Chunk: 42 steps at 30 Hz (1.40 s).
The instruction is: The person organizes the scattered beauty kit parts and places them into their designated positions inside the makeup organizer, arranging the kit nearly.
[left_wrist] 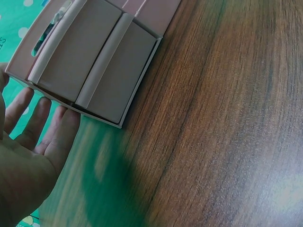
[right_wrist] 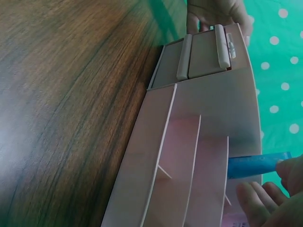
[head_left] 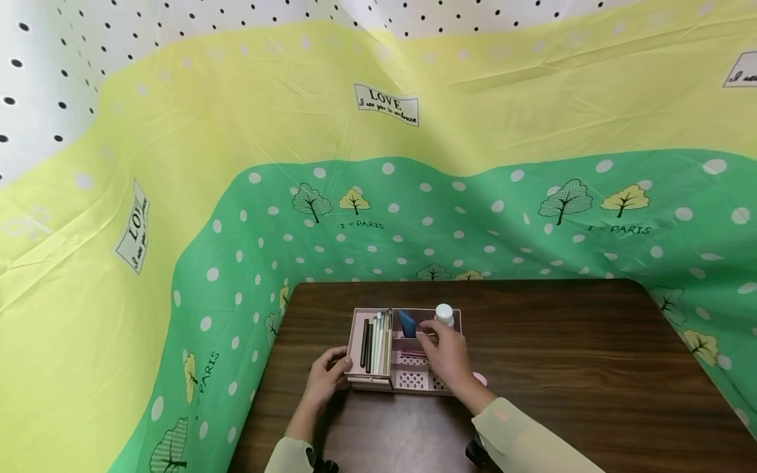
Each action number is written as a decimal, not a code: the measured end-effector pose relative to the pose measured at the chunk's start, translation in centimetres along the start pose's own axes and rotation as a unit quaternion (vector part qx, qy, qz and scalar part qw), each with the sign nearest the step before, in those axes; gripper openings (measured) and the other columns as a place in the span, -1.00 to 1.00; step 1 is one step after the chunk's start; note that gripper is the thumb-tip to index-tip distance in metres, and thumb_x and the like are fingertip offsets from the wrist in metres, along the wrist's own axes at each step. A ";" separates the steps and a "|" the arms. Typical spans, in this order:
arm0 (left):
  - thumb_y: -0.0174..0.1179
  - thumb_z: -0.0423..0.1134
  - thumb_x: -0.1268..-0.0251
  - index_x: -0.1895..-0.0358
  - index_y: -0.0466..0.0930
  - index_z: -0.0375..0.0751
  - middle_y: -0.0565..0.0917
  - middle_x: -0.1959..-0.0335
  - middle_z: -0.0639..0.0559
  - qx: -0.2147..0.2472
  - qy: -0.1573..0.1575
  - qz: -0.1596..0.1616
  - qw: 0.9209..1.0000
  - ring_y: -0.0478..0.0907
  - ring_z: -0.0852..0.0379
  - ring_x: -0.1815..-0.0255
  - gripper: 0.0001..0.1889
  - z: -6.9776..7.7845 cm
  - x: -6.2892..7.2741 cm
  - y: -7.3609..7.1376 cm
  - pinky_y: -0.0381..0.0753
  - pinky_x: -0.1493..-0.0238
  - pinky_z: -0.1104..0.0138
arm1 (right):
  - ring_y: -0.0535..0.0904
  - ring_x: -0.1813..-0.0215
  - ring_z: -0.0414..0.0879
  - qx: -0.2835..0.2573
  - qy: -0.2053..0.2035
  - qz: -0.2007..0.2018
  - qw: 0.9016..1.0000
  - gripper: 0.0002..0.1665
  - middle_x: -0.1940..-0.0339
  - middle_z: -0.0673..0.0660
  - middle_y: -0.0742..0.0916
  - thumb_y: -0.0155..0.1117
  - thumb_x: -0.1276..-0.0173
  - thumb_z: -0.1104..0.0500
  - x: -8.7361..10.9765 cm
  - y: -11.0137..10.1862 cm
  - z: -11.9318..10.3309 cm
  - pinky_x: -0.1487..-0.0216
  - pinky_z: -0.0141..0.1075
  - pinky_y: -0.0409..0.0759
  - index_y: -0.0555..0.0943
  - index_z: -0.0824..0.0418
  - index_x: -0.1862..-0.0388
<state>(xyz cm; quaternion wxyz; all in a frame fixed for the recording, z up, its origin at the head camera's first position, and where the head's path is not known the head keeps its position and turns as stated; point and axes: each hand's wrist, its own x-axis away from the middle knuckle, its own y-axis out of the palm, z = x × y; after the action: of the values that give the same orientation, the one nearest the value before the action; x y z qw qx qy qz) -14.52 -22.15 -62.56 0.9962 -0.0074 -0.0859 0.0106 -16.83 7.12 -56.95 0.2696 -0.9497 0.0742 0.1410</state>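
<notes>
A pink desk organizer [head_left: 370, 380] stands on the table, with a light drawer front at its left. My left hand [head_left: 324, 374] touches its left end, the fingers fairly straight along the side wall and the thumb near the top edge. A blue flat item, perhaps a tube [head_left: 407, 324], leans in a rear compartment. Just right of it is my right hand [head_left: 446, 351], and the thumb overlaps the item's end in the right wrist view; no finger shows round its far side. A white-capped bottle [head_left: 444, 314] stands behind that hand.
Slim pens and sticks [head_left: 378, 341] lie on the organizer's left top. Thin pink items [head_left: 412, 355] rest in a middle compartment, and a round pink object [head_left: 480, 378] shows beside the right forearm. The brown wooden table [head_left: 562, 348] meets a patterned curtain [head_left: 503, 230] behind.
</notes>
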 end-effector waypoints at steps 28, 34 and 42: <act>0.34 -0.19 -0.40 -0.25 0.57 -0.35 0.66 -0.03 -0.12 0.000 0.007 -0.002 1.000 0.65 0.17 0.10 -0.55 -0.3 0.0 0.0 0.75 0.11 0.19 | 0.64 0.26 -0.11 0.039 -0.030 -0.021 0.999 -0.65 0.24 0.07 0.74 0.61 -0.19 0.23 2.4 -5.6 3.7 0.30 -0.33 0.66 0.75 0.17 0.04; 0.33 -0.20 -0.41 -0.24 0.57 -0.38 0.67 0.01 -0.10 -0.001 0.018 -0.003 1.000 0.66 0.17 0.12 -0.56 -0.2 0.1 0.0 0.76 0.13 0.20 | 0.67 0.19 0.00 0.050 -0.012 -0.019 0.999 -0.64 0.19 0.13 0.76 0.62 -0.17 0.23 2.5 -7.2 4.7 0.27 -0.30 0.66 0.75 0.18 0.05; 0.35 -0.21 -0.39 -0.26 0.58 -0.33 0.65 -0.02 -0.16 0.000 -0.006 0.006 1.000 0.64 0.15 0.11 -0.55 -0.1 -0.3 -0.1 0.75 0.14 0.23 | 0.70 0.18 0.06 0.065 -0.023 -0.019 0.997 -0.62 0.18 0.15 0.77 0.65 -0.10 0.24 3.2 -8.4 6.3 0.27 -0.18 0.68 0.75 0.21 0.08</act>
<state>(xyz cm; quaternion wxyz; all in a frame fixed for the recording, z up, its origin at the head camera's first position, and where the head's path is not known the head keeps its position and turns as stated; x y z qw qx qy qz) -14.78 -22.21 -62.66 0.9956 -0.0082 -0.0914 0.0170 -13.38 17.40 -58.95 0.3347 -0.9281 0.0592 0.1522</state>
